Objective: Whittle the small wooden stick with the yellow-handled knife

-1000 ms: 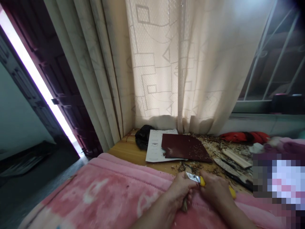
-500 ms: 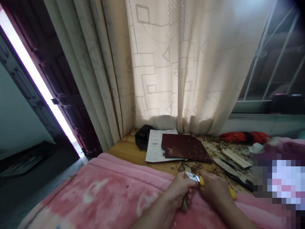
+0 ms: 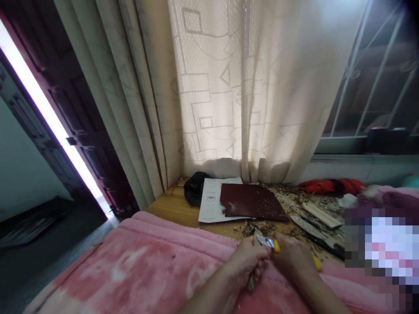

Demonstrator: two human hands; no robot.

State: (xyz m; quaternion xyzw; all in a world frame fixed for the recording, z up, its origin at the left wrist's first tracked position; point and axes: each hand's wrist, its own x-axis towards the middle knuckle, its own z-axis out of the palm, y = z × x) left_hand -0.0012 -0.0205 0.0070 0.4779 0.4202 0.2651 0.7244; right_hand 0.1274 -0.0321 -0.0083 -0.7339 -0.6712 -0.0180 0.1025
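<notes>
In the head view, the left hand point(image 3: 245, 261) was clenched around a slim wooden piece point(image 3: 251, 284), and the right hand point(image 3: 292, 257) grasped a yellow-handled knife point(image 3: 277, 246), its steel blade showing between the hands, above a pink fleece blanket point(image 3: 131, 257). On the far wooden table point(image 3: 170, 203), a black plastic bag point(image 3: 194, 188), its contents hidden, lay left of a white printed sheet point(image 3: 211, 200), its print too small to read, partly under dark red sandpaper point(image 3: 252, 201) scattered with pale wood shavings point(image 3: 288, 196).
</notes>
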